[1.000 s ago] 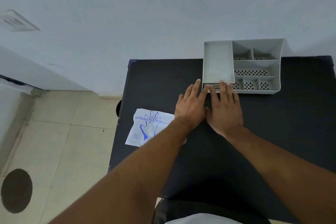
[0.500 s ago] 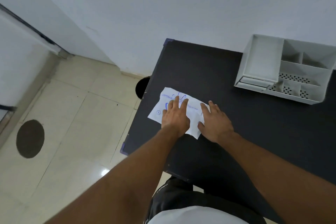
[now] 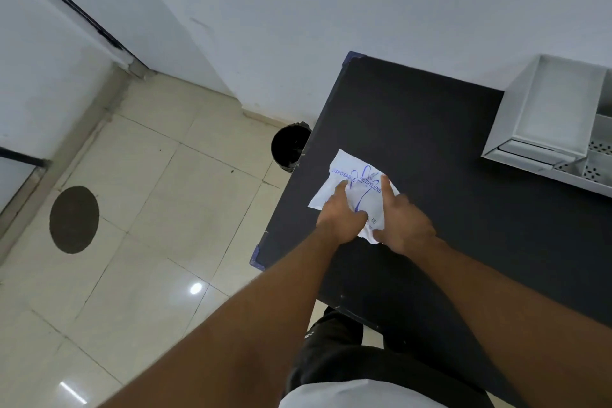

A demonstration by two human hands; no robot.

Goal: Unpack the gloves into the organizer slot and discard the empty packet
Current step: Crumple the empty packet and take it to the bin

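White packet (image 3: 347,172), pinched by left hand (image 3: 341,220) and right hand (image 3: 405,223), on table (image 3: 414,116); bin (image 3: 289,146) beside; organizer (image 3: 556,109) apart.

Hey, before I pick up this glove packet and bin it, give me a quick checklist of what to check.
1. Both hands on the packet: ok; left hand and right hand touch it on the table.
2. Firm grip: cannot tell.
3. Packet empty: cannot tell; it lies fairly flat.
4. Bin open and near: ok; the black bin stands on the floor beside the table edge.
5. Organizer slot filled: cannot tell.
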